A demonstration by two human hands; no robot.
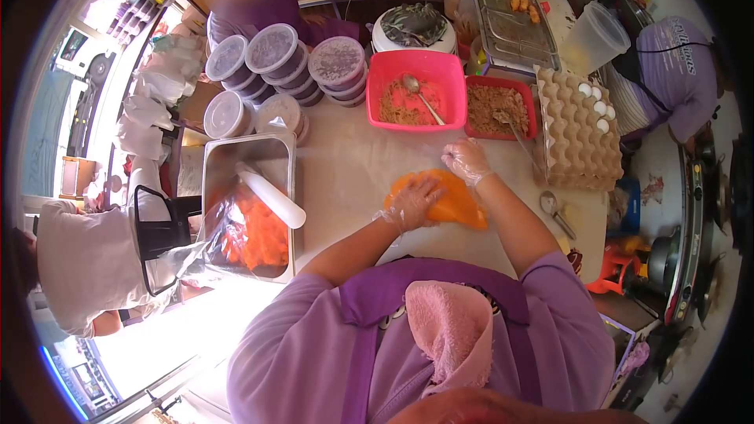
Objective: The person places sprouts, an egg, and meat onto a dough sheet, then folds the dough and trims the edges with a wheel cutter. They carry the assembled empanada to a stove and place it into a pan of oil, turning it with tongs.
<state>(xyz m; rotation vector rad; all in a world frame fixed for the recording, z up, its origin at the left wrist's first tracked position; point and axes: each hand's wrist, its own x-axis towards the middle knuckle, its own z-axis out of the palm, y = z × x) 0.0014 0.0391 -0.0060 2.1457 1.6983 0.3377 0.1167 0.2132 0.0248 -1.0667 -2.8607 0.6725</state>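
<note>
A flat orange sheet of what looks like dough (455,200) lies on the pale work table in front of me. My left hand (418,198), in a clear plastic glove, rests on its left part with fingers stretched out. Just beyond the sheet's upper right edge, my gloved right hand (466,160) is closed with its fingers curled; anything inside them is hidden. Ahead of the hands stands a pink tub (377,119) of crumbly filling with a metal spoon (424,100) in it. Beside it, a red container (526,132) holds brownish filling and another spoon.
To the left, a metal tray (292,165) holds orange dough pieces under plastic, with a white rolling pin (271,198) across it. Stacked lidded tubs (275,55) stand behind. At right are egg cartons (569,137) and a spoon (556,212). Other people stand around the table.
</note>
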